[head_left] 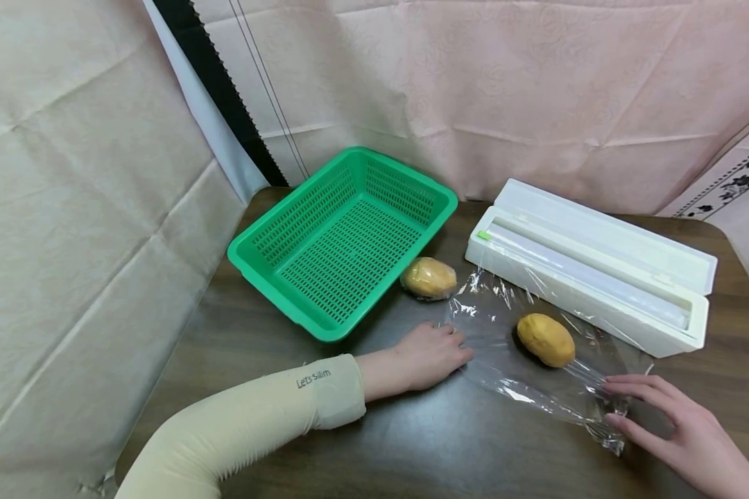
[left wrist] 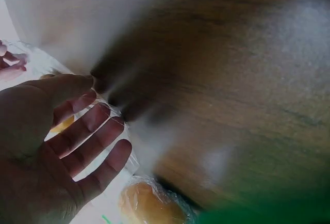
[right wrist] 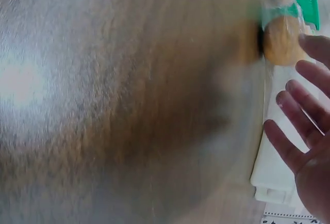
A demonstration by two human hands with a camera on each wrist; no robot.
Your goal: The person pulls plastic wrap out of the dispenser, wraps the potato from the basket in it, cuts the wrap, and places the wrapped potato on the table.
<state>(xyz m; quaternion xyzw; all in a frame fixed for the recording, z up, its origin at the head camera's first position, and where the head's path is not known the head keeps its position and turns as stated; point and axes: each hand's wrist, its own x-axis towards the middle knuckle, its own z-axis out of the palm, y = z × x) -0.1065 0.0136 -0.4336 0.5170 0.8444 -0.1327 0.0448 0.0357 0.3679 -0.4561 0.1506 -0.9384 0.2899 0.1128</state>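
Note:
A bare yellow potato lies on a sheet of clear plastic wrap on the table. At the sheet's left edge, my left hand pinches the film between thumb and index finger, the other fingertips along its edge in the left wrist view. My right hand is at the crumpled right end of the film, thumb and fingers apart; the right wrist view shows those fingers spread. A second potato, wrapped in film, sits between the left hand and the green basket.
Behind the sheet stands a long white wrap box, lid tipped back, a roll of film inside. The slotted green basket is at the back left. Pale cloth hangs behind the dark wooden table.

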